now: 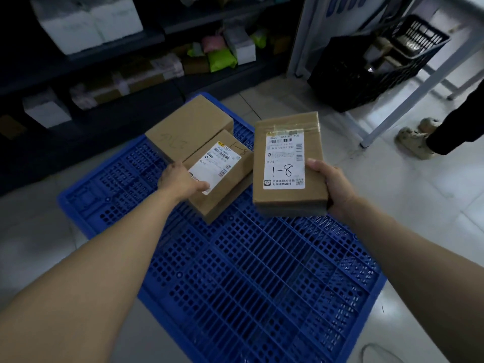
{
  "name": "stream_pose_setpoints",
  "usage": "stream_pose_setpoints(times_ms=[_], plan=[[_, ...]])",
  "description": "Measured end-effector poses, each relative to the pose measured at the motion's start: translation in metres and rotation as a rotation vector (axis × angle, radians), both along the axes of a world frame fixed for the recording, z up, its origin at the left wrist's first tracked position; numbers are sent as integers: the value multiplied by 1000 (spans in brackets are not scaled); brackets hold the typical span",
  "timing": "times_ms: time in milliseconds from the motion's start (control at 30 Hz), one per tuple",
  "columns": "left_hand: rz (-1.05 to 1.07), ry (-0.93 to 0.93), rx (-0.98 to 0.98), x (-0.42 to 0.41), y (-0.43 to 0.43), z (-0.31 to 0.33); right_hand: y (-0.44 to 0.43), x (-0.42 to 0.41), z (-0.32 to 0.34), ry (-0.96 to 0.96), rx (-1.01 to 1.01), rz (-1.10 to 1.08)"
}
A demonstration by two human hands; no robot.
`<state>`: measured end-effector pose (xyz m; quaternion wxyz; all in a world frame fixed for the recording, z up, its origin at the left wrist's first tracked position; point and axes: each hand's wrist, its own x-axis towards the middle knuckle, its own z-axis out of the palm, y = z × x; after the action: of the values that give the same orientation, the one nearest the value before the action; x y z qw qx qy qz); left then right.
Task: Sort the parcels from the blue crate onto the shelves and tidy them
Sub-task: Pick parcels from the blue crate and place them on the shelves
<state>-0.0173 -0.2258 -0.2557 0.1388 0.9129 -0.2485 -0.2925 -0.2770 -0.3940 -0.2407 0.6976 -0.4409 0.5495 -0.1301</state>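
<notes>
The blue crate [235, 271] lay flat on the floor. A labelled parcel [288, 166], long axis near-to-far, was gripped in the right hand [330, 187]. The left hand [180, 179] was closed over a smaller parcel [222, 174] to its left, resting against a third box [188, 127].

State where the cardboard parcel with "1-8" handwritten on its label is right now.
In the head view, the "1-8" parcel is right of centre, held in the right hand above the blue pallet, beside two other boxes.

3 brown parcels [288, 166] over blue crate [262, 271]
</notes>
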Motion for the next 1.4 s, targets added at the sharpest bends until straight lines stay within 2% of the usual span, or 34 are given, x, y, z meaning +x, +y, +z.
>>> stream_pose_setpoints(times_ms=[133,233,433,633,833,1000,1133,1233,1400], plan=[[52,96,-5,9,1,-7,7,9,-8,-12,65,-70],[161,254,-119,7,3,-17,14,11,-13,26,72,-82],[320,676,-182,-6,12,-34,16,12,-21,34,76,-83],[441,878,-260,-18,28,-53,13,-2,-33,51,89,-75],[361,967,-318,-26,45,-61,15,-19,-39,-6,126,-29],[402,982,-415,-33,53,-67,19,-27,-42,-7,131,-28],[369,1005,-399,-39,61,-59,23,-31,-30,18,87,8],[355,934,-390,-45,65,-37,22,-36,-12,31,46,8],[394,801,-494,-56,69,24,30,-39,42,4,-47,28]])
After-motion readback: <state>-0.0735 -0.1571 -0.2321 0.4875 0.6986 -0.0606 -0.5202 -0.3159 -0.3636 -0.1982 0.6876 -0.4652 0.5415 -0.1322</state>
